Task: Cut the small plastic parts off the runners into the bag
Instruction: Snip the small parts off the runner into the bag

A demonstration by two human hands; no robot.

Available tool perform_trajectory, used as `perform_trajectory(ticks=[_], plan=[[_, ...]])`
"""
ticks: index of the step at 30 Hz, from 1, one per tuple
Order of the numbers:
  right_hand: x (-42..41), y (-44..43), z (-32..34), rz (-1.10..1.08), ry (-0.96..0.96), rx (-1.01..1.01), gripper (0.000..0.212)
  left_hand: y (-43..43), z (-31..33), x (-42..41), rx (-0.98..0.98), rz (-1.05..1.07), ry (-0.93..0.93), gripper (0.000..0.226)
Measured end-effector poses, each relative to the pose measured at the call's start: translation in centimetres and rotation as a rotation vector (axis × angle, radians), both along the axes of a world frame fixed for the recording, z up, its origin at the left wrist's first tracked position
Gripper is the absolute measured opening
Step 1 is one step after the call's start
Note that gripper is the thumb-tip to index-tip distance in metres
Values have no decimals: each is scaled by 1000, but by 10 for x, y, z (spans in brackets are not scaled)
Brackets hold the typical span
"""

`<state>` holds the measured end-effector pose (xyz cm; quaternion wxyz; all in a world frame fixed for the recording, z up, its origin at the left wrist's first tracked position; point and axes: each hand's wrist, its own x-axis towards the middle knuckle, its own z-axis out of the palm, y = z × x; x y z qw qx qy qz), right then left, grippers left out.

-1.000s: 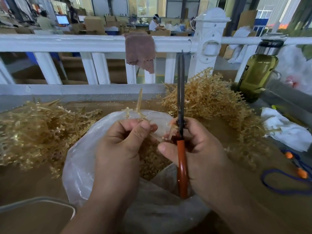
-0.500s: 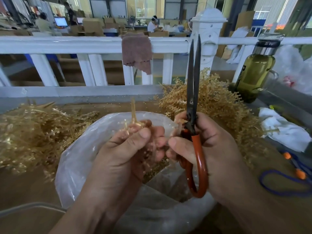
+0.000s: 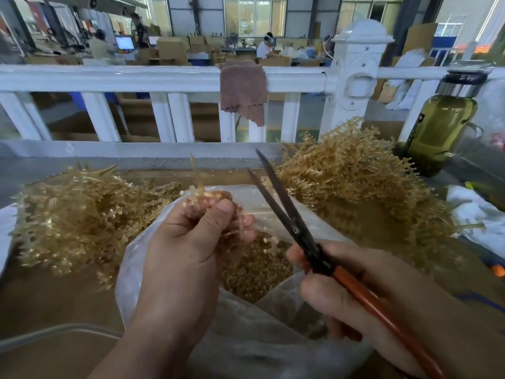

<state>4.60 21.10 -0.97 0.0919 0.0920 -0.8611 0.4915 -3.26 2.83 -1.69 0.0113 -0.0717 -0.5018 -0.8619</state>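
Note:
My left hand grips a tan plastic runner whose stem sticks up above my fingers, over the open clear plastic bag. Small tan cut parts lie heaped inside the bag. My right hand holds orange-handled scissors; their dark blades are slightly parted and point up and to the left, a short way right of the runner and not touching it.
A pile of tan runners lies left of the bag and a taller pile right of it. A white railing with a brown cloth runs behind. A green bottle and white cloth sit right.
The scissors have swung from upright to tilted leftward and dropped lower, and their blades have parted a little. My right hand moved down and right, away from my left hand.

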Motion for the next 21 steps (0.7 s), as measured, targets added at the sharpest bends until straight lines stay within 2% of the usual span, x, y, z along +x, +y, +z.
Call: perform_trajectory(ticks=[2,4,7,12,21], plan=[[4,3,0,-34,-60,160,65,-1,-1,0,-37,31,49,8],[4,5,3,-23,-60,194,63,0,-1,1,-72,61,92,8],[5,3,13,-30,-35,359,68,1,-1,3,-92,73,134,2],[7,1,19,-85,-51,508,74,-1,-1,2,-114,22,164,4],[7,-2,17,-165,74,542,63,-1,-2,2,-124,-36,161,7]])
